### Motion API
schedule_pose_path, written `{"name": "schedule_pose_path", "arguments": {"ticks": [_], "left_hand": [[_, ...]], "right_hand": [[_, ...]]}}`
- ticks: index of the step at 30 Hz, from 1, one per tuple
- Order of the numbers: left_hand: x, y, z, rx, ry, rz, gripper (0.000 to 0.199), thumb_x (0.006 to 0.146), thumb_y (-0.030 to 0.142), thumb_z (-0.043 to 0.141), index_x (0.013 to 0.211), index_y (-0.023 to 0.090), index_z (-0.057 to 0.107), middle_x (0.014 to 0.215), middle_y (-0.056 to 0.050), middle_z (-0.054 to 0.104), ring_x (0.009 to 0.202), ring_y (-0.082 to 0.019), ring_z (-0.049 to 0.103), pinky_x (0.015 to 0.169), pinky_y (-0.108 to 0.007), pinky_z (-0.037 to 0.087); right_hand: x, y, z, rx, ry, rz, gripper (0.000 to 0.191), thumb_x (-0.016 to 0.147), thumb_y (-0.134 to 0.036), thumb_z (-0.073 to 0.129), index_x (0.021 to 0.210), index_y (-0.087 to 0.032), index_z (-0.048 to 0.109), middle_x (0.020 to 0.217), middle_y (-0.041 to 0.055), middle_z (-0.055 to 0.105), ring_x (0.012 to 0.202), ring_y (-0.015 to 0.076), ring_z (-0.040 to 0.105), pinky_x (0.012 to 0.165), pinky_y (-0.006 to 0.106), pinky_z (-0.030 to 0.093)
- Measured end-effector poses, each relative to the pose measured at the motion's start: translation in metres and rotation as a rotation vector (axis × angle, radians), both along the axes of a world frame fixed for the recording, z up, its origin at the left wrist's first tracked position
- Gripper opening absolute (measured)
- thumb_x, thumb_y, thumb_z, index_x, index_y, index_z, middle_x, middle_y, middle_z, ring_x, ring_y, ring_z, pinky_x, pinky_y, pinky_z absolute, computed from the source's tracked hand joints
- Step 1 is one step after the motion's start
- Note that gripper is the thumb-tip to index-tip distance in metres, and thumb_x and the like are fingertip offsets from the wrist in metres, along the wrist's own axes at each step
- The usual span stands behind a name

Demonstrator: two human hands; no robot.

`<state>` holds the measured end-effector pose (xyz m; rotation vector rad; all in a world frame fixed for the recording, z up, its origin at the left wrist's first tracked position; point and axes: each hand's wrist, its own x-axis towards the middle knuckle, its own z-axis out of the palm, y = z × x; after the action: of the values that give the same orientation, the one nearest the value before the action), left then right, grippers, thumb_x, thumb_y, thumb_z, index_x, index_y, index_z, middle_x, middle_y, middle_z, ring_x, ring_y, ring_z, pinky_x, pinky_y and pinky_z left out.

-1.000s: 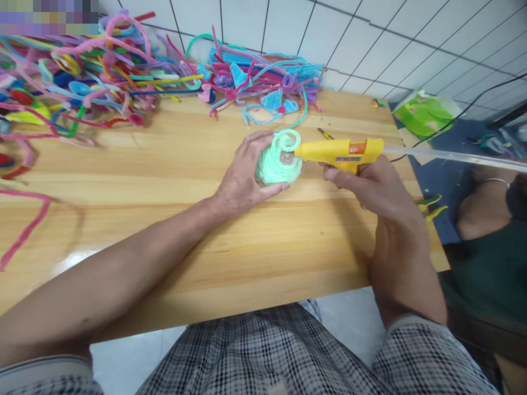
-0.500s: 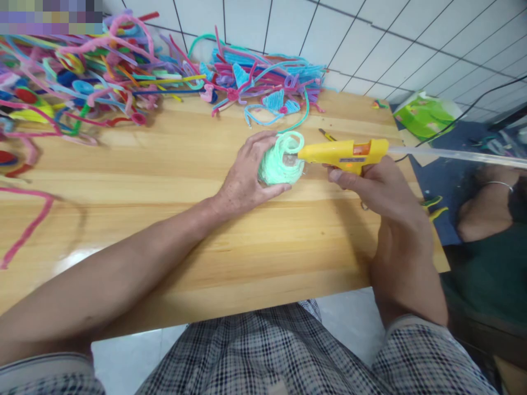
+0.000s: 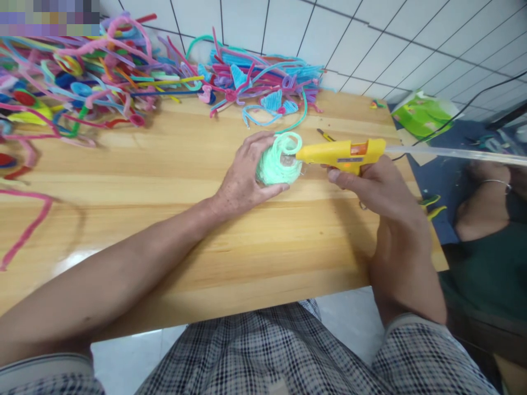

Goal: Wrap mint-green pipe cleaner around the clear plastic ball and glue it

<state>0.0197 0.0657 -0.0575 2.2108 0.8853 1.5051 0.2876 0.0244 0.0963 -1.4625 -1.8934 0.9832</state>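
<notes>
My left hand (image 3: pixel 247 178) is wrapped round a mint-green coiled piece (image 3: pixel 278 170) made of fuzzy strands, with a loop curling at its top. In my right hand (image 3: pixel 370 184) is a yellow glue gun (image 3: pixel 343 152), its nozzle pointing left and meeting the coil's right side. A long clear glue stick (image 3: pixel 444 153) sticks out of the gun's back end. One darker green strand (image 3: pixel 303 109) runs from behind the coil towards the back of the table.
Many coloured pipe cleaners (image 3: pixel 119 77) are heaped at the back left, more bundles (image 3: pixel 263 71) by the tiled wall. A small yellow cutter (image 3: pixel 325 135) lies behind the gun. At right are a green package (image 3: pixel 426 115), a black cable and another person's arm (image 3: pixel 486 203).
The whole view has shifted very slightly. Both hands, the green coil and the glue gun keep nearly the same positions relative to one another.
</notes>
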Motion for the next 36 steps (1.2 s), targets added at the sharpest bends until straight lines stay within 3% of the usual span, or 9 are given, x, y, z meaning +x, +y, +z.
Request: {"name": "schedule_pose_path", "arguments": {"ticks": [4,9,15,25,36], "left_hand": [[0.0009,-0.0007,0.0004,-0.025,-0.010,0.017,0.097,0.085,0.084,0.085,0.160,0.035,0.046,0.165,-0.016,0.062,0.159,-0.041,0.059,0.136,-0.071,0.048],[0.0015,-0.0003,-0.0002,-0.029,-0.023,0.014,0.096,0.086,0.085,0.083,0.160,0.035,0.047,0.165,-0.015,0.063,0.159,-0.042,0.059,0.136,-0.071,0.047],[0.0001,0.0008,-0.0013,-0.027,-0.010,-0.009,0.097,0.085,0.080,0.087,0.161,0.035,0.044,0.167,-0.016,0.060,0.160,-0.042,0.057,0.137,-0.070,0.045],[0.0009,-0.0002,-0.0014,-0.036,-0.010,0.023,0.099,0.083,0.085,0.085,0.160,0.034,0.046,0.165,-0.016,0.062,0.160,-0.042,0.058,0.137,-0.071,0.045],[0.0012,0.0017,-0.0043,0.000,-0.041,-0.027,0.097,0.088,0.077,0.087,0.163,0.035,0.044,0.167,-0.016,0.059,0.160,-0.042,0.057,0.137,-0.068,0.046]], "right_hand": [[0.0011,0.0004,-0.0015,0.008,-0.032,-0.013,0.019,0.090,-0.045,0.081,0.087,-0.028,0.073,0.076,-0.0023,0.061,0.064,0.0152,0.047,0.060,0.032,0.042],[0.0046,0.0024,-0.0042,0.048,-0.045,-0.013,0.024,0.087,-0.049,0.085,0.084,-0.028,0.074,0.080,0.0005,0.065,0.072,0.0189,0.053,0.061,0.033,0.045],[0.0043,0.0001,-0.0041,0.019,-0.044,-0.026,0.018,0.092,-0.045,0.082,0.089,-0.029,0.075,0.077,-0.0003,0.061,0.065,0.0172,0.048,0.059,0.033,0.041],[0.0027,0.0036,-0.0046,0.044,-0.028,-0.010,0.027,0.085,-0.054,0.086,0.087,-0.029,0.076,0.083,0.0022,0.068,0.076,0.0210,0.055,0.066,0.035,0.047],[0.0026,0.0008,-0.0018,0.045,-0.036,0.011,0.021,0.092,-0.046,0.084,0.092,-0.027,0.076,0.080,-0.0014,0.066,0.063,0.0134,0.050,0.053,0.028,0.044]]}}
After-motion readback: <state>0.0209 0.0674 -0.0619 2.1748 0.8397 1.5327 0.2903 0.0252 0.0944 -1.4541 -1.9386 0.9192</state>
